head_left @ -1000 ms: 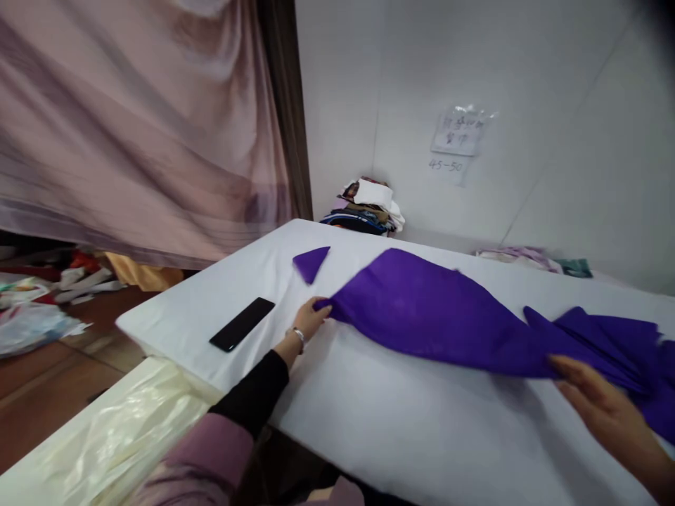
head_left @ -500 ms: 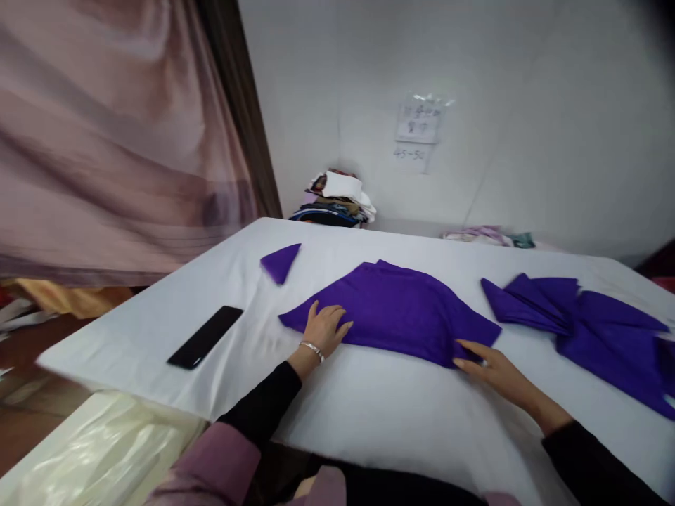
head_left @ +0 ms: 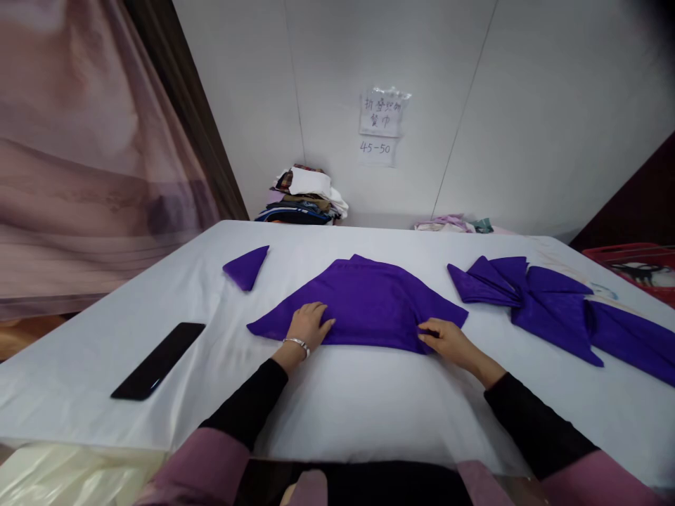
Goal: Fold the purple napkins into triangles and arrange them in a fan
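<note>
A purple cloth napkin [head_left: 363, 302], folded into a wide shape with a straight near edge, lies on the white-covered table [head_left: 369, 400] in front of me. My left hand [head_left: 309, 325] rests on its left part with the fingers spread over the cloth; a silver bracelet circles the wrist. Toward the right end of the near edge, my right hand [head_left: 444, 339] pinches a bit of the fabric between thumb and fingers, and the cloth puckers there. The other fingers of that hand are curled.
A small folded purple cloth [head_left: 247, 268] and a black phone [head_left: 158, 360] lie to the left. Several folded purple napkins [head_left: 551, 313] spread along the right. Piled fabrics [head_left: 303, 195] stand beyond the back edge, below a paper sign [head_left: 380, 116]. A red basket [head_left: 638, 270] is far right.
The camera view has turned to the right. My right hand still pinches the napkin and has shifted slightly inward and away from me along its edge. The left hand stays on the cloth.
</note>
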The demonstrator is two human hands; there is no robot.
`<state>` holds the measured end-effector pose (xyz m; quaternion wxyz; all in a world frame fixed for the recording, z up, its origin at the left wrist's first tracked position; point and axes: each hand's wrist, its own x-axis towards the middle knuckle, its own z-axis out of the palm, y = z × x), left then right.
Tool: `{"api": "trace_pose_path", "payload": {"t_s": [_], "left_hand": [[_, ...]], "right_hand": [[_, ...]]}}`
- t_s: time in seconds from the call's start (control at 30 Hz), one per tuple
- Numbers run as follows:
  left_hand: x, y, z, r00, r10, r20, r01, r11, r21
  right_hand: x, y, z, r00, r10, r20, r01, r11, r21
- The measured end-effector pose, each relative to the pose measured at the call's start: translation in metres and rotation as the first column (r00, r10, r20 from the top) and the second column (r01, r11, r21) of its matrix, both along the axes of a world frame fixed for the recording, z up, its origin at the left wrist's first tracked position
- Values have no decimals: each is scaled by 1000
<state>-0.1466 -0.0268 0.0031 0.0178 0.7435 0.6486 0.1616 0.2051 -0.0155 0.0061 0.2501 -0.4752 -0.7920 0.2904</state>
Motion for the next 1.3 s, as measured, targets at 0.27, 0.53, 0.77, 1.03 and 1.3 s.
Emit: {"api": "trace_pose_path", "payload": {"t_s": [0.27,0.53,0.77,1.03,1.3], "left_hand": [[36,-11,-7,974,-217,60,220,974,-45],[34,-18,-6,983,-169,71,166,985,49],[50,-23,8,902,-428,65,424,903,66],[80,-81,62,848,-377,372,406,914,1],[71,-125,78,652,-393,649,665,707,-240]], "right_hand": [[-8,-39,22,951,303,-61,-301,953,29],[19,-62,20,935,163,314,-198,977,82],[-15,-82,3,888,229,398,-313,936,161],[-23,-89,-1,961,262,87,-275,875,399],[-2,-118,28,946,225,-232,-272,942,-196]]}}
